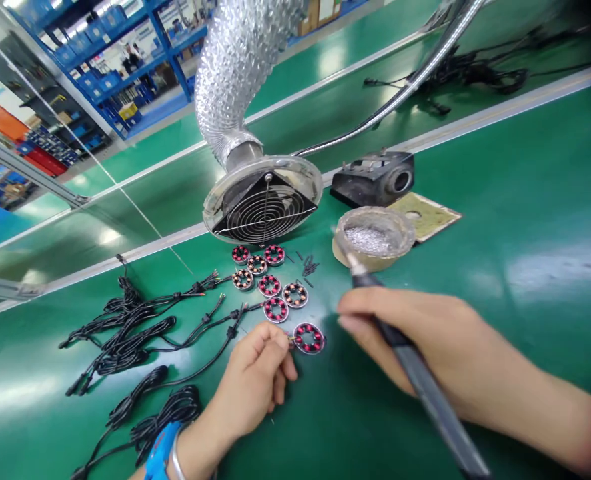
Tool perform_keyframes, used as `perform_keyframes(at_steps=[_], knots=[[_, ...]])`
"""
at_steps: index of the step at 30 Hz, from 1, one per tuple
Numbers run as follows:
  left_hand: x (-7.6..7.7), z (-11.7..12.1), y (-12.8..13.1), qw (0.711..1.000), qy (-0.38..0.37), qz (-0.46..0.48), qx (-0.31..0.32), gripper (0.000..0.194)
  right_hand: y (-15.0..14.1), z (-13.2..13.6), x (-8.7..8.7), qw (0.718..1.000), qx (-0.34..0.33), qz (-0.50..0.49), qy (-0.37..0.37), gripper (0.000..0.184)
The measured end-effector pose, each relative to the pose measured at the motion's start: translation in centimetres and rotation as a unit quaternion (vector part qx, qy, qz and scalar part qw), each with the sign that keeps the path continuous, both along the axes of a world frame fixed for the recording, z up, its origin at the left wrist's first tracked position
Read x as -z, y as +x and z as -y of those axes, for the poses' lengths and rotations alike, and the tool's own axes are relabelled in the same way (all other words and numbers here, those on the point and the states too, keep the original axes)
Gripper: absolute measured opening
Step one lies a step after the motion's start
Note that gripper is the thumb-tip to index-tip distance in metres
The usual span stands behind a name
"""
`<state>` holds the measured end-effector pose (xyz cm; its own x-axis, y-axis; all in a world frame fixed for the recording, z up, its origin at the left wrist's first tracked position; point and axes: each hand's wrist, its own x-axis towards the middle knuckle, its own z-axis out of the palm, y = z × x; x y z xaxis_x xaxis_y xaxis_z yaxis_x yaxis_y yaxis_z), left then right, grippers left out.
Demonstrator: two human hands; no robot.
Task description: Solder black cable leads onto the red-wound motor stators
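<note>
My left hand is pinched at the left edge of a round motor stator with red coils, where a short bit of wire shows at the fingertips. Whether the fingers grip the wire or the stator's rim is partly hidden. In my right hand is a soldering iron, gripped like a pen. Its tip points up and left, in front of the rim of a round bowl with shiny silvery stuff inside. Several more stators with red or copper coils lie just beyond my left hand.
Bundled black cables lie on the left of the green table. A fume extractor hood on a silver duct hangs over the middle. Behind the bowl are a black iron stand and a yellowish sponge pad. Small black tubes lie near the stators.
</note>
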<state>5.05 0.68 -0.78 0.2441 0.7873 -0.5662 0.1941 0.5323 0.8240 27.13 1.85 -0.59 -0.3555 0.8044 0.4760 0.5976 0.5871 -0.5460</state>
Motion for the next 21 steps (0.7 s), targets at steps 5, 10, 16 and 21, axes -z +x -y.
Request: perform_keyframes(at_steps=[5,10,16,21], knots=[[-0.4,-0.7,-0.9,1.000,-0.005,-0.005,0.000,0.035,-3.5,0.0,1.9,0.993,-0.087,-0.080,0.003,0.016],[-0.6,-0.9,-1.6,0.992,0.049,-0.109,0.045,0.030,-4.2,-0.4,3.0,0.989,-0.095,-0.116,0.000,0.022],[-0.5,-0.5,-1.5,0.981,0.105,-0.146,0.077,0.031,-4.0,0.0,3.0,0.980,-0.129,-0.144,-0.037,0.029],[-0.7,-0.3,-1.3,0.973,0.132,-0.161,0.099,0.029,-4.4,-0.2,3.3,0.977,-0.152,-0.137,-0.051,0.026]])
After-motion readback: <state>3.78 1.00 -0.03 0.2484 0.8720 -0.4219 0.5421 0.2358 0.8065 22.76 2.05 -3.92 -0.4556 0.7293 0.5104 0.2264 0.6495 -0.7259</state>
